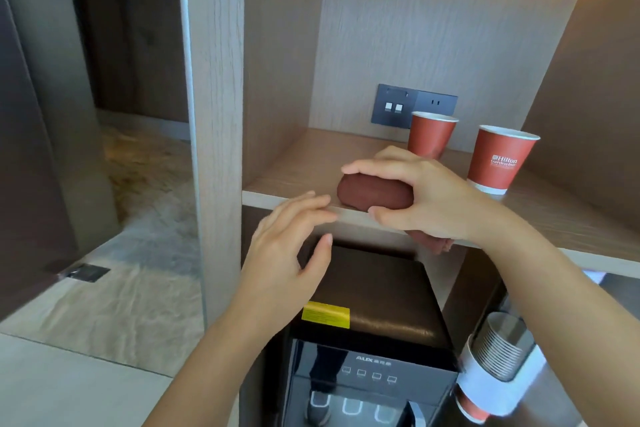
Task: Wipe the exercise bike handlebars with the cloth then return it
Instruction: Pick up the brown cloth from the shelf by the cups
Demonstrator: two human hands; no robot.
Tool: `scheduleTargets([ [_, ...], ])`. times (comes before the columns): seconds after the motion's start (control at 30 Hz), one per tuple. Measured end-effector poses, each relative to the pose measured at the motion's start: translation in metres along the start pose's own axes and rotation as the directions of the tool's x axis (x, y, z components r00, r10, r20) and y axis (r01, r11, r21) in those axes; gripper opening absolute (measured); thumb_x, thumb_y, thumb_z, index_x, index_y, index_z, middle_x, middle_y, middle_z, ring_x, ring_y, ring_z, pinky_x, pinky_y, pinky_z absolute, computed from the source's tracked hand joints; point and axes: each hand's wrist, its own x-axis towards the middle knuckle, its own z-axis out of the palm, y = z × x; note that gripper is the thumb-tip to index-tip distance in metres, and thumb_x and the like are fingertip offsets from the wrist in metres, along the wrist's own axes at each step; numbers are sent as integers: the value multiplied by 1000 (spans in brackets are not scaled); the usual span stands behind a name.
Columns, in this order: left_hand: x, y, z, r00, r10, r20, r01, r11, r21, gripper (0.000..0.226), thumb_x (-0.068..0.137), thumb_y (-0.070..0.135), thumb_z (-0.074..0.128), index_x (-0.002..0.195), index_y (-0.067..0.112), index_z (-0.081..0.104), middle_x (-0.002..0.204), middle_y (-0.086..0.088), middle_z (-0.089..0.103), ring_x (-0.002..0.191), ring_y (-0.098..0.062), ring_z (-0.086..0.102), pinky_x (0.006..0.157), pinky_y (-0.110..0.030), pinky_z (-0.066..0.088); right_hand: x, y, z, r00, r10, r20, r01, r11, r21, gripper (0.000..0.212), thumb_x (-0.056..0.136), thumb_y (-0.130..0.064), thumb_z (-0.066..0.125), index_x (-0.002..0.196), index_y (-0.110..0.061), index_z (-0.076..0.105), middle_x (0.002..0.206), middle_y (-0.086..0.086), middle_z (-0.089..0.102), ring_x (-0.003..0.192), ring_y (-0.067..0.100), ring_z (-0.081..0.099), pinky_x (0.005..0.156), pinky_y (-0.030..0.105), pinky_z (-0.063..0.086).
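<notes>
Rolled reddish-brown cloth (375, 196), centre frame on the pale wooden shelf (277, 192), is gripped by the right hand (427, 199); the left hand (287, 246) is held spread. The red paper cups (502, 159) nearby could be toppled by the wrist.

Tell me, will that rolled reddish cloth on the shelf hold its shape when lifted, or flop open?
Probably floppy: one end of the cloth droops below the shelf edge under the right hand. It looks soft and light, since that one hand wraps it easily. The rounded roll might loosen once released.

Cloth (367, 196) at front edge of shelf (298, 166); far cup (431, 137) and near cup (498, 159) behind-right; socket (398, 107) behind; water dispenser (374, 302) beneath.
</notes>
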Motion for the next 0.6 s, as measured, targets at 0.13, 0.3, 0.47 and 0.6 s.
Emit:
scheduleTargets([
  [0.13, -21, 7, -21, 998, -5, -58, 8, 999, 49, 29, 86, 29, 44, 107, 21, 63, 118, 13, 55, 114, -3, 47, 99, -34, 40, -1, -16, 11, 996, -72, -56, 69, 996, -49, 54, 79, -24, 66, 125, -46, 48, 112, -14, 45, 102, 8, 49, 84, 20, 43],
  [0.3, -46, 7, -64, 990, -27, -135, 47, 987, 153, 30, 86, 26, 42, 104, 16, 63, 114, 5, 59, 109, -10, 52, 93, -41, 44, 4, -49, 43, 971, -167, -173, 173, 985, 19, 56, 78, -19, 66, 126, -44, 48, 113, -15, 47, 100, 3, 48, 81, 16, 42],
  [0.47, -89, 1, -122, 982, -32, -187, 93, 939, 330, 29, 86, 21, 43, 103, 10, 64, 111, -3, 62, 106, -18, 55, 89, -43, 46, 13, -104, 91, 935, -211, -284, 278, 934, 222, 60, 78, -12, 67, 121, -48, 47, 111, -19, 48, 102, -7, 46, 82, 5, 38],
  [0.6, -137, -5, -185, 970, -49, -236, 167, 842, 513, 26, 85, 17, 47, 100, 6, 66, 109, -7, 63, 104, -22, 57, 87, -34, 43, 19, -171, 136, 922, -270, -277, 354, 877, 325, 53, 78, -17, 65, 126, -35, 52, 117, -10, 50, 106, 3, 50, 86, 3, 36],
])
